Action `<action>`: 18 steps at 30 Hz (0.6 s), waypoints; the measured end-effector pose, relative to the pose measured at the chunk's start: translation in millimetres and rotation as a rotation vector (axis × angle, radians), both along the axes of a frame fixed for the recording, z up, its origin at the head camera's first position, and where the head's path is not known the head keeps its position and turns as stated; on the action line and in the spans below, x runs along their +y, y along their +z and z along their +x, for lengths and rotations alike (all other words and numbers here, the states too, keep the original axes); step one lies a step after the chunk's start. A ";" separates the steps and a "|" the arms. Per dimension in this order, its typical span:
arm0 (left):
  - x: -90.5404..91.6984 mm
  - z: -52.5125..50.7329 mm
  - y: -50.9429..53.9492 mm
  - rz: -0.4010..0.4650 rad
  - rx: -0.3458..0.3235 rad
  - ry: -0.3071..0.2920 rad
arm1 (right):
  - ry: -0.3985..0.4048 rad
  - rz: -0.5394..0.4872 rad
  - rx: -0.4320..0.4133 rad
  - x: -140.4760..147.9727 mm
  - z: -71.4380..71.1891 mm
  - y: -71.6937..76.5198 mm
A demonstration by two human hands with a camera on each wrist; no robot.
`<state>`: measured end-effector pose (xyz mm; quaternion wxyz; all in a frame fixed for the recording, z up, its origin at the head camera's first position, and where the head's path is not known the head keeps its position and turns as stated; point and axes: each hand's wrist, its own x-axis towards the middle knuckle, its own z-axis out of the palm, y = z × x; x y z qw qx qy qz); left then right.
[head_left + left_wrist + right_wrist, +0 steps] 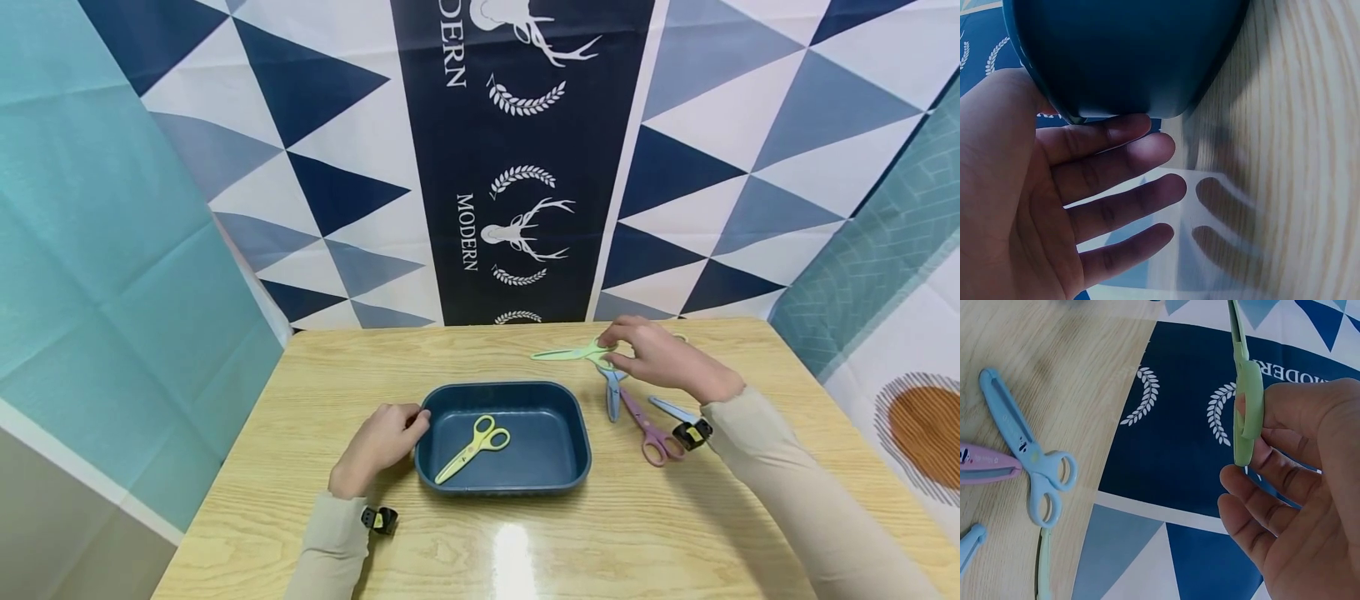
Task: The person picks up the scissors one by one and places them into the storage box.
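Observation:
My right hand pinches light green scissors by the handles. In the right wrist view these scissors are lifted off the table, blades pointing away from the palm. Blue scissors lie below them on the table. A dark blue tray stands at mid-table, with yellow-green scissors lying inside. At the tray's left end is my left hand, thumb over the rim and index finger against the outer wall. Its other fingers spread below, apart from the tray.
Purple scissors lie right of the tray, touching the blue pair. Another blue pair is partly hidden by the right wrist. A second green pair shows near the table's back edge. Patterned cloth hangs behind the wooden table.

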<state>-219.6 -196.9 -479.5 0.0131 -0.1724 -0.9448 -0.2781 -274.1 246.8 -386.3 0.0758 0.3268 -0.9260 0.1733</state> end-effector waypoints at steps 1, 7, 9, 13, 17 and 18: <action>0.0 -0.1 0.1 0.000 0.001 0.000 | -0.001 0.000 -0.003 -1.1 0.0 0.5; -0.3 -0.5 0.5 -0.002 0.006 0.000 | -0.007 -0.005 -0.020 -7.7 1.7 3.9; -0.5 -0.3 0.6 -0.001 0.003 0.000 | -0.008 -0.004 -0.025 -9.9 2.4 4.4; -0.6 -0.4 0.3 -0.001 0.004 -0.005 | -0.004 -0.009 -0.026 -13.7 3.4 4.2; -0.6 -0.8 0.3 -0.005 0.008 -0.007 | 0.016 -0.015 -0.020 -16.0 3.1 3.6; -0.6 -0.8 0.5 -0.007 0.008 -0.006 | 0.022 -0.017 -0.021 -16.5 3.2 3.7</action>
